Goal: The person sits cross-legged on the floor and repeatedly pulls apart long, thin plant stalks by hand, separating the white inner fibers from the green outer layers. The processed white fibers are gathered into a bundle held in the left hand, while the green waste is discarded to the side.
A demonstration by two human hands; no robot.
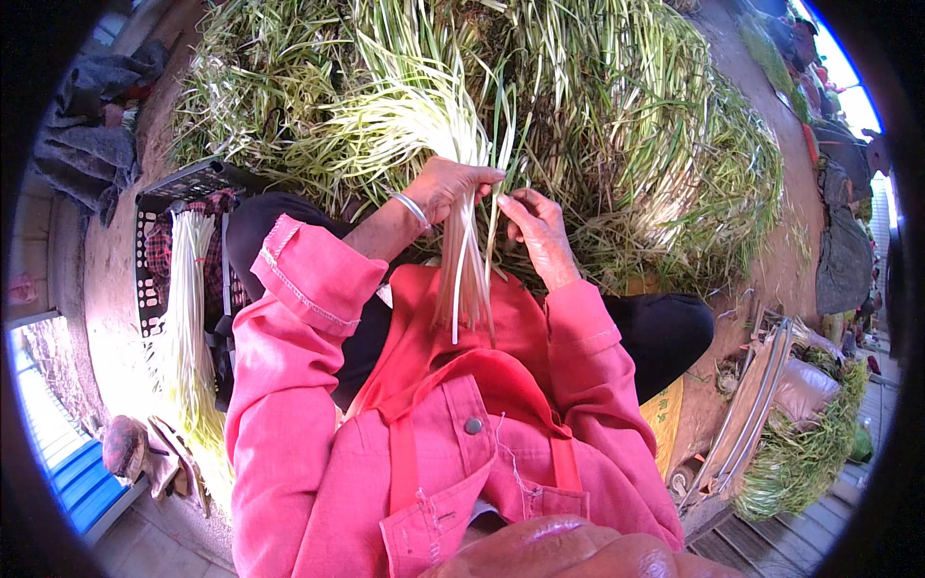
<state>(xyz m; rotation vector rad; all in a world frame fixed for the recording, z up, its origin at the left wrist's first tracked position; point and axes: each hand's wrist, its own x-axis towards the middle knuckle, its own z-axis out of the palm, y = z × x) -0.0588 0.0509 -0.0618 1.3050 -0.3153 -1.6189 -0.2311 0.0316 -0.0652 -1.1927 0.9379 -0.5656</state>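
My left hand (452, 189), with a pale bangle at its wrist, is closed round a bundle of long pale-stemmed leafy stalks (462, 246). The white stems hang down over my red apron (405, 303), and the yellow-green leaves fan out beyond the hand. My right hand (531, 220) is just to the right of the bundle, with thumb and index finger at a thin separate stalk (493, 224). Whether those fingertips pinch it cannot be told. A large heap of green stalks (614, 130) lies in front of both hands.
On the left stands a black plastic crate (148, 217) with checked cloth; a tied bundle of pale stalks (189, 289) lies on it. A trolley-like frame (751, 404) and more greens (802, 462) are at right. Dark cloths (94, 144) lie at far left. People are partly visible at the upper right.
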